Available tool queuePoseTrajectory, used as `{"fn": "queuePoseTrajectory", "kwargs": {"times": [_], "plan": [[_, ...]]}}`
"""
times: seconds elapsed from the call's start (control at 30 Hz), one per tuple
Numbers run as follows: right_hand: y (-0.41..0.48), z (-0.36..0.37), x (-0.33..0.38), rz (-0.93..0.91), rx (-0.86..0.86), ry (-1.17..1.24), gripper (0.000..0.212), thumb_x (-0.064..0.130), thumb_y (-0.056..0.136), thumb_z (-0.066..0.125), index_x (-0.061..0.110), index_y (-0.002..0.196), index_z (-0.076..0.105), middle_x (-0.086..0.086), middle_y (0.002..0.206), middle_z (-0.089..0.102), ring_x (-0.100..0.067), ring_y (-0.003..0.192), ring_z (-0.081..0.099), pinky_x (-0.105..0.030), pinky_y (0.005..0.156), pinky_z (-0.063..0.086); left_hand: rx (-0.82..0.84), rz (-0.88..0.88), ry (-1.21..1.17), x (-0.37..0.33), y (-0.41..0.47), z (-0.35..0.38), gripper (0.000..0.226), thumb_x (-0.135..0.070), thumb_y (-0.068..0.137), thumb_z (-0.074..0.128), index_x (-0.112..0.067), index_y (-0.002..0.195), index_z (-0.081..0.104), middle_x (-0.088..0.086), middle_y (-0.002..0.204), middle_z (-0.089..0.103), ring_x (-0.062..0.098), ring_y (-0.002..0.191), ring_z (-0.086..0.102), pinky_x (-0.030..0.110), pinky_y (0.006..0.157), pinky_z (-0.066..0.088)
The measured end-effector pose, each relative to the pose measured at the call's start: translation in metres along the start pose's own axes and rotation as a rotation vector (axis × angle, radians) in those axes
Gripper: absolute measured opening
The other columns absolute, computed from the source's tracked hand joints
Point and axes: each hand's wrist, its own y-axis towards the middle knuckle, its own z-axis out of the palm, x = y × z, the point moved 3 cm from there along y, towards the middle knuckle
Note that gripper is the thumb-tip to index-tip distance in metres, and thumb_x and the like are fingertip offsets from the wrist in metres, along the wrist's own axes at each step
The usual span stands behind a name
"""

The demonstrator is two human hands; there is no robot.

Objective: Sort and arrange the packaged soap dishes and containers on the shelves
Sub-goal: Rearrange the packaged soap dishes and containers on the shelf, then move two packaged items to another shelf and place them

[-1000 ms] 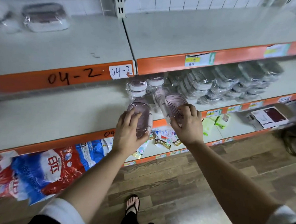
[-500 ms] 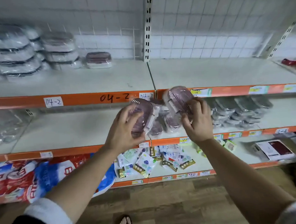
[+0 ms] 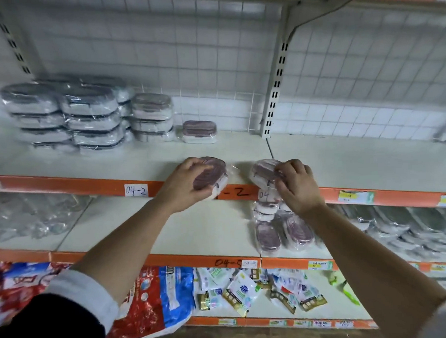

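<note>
Both my hands have come up from the lower shelf board to the front of the upper white shelf board [image 3: 345,162], each bringing a mauve, oval, film-wrapped soap dish. I take the white paper "04-2" label [image 3: 136,191] on the orange shelf lip as my mark.

My left hand [image 3: 189,183] has its fingers curled over the top of the first soap dish [image 3: 213,173], just right of the label and overlapping the lip. I cannot tell whether its base is touching the board yet. My right hand [image 3: 297,185] pinches the near end of the second soap dish [image 3: 263,173], farther right of the label, tilted on the board's front edge.

Above and to the right of the label, back on the board, stands one lone mauve-lidded soap dish [image 3: 200,131]. Above and left of the label are the stacks of grey-lidded wrapped containers [image 3: 85,116]. Below and right of the label, the remaining mauve soap dishes [image 3: 271,233] lie in a loose cluster.

I judge the sorting is under way: these two look set to join the lone dish, and several more are left below.
</note>
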Motion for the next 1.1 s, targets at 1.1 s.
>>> {"fn": "queuePoseTrajectory", "kwargs": {"times": [1.1], "plan": [[0.124,0.082,-0.001,0.159,-0.08,-0.058,0.074,0.073,0.067,0.042,0.008,0.102,0.053,-0.01,0.11,0.057,-0.035,0.107,0.045,-0.045,0.087,0.039,-0.002,0.136,0.256,0.114,0.126,-0.003,0.046,-0.036,0.095,0.058,-0.018,0.137,0.052,0.002,0.15,0.042,0.021,0.137,0.039,0.039,0.107,0.036]]}}
